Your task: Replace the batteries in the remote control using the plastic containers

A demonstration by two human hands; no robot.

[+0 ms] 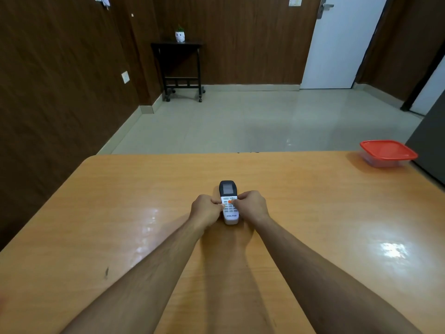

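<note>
Arms stretched forward, left hand (206,209) and right hand (250,205) curled, gripping remote control (229,202) face-up on table (120,201)

One remote control (228,203) with its buttons facing up. Two bare hands, a left hand (206,209) and a right hand (251,205), one on each side of the remote. One clear plastic container (385,161) with one red lid (388,150). One wooden table (313,213). Further back, one small dark side table (178,45), one white owl-shaped pot (180,36), and one white door (342,44).
</note>
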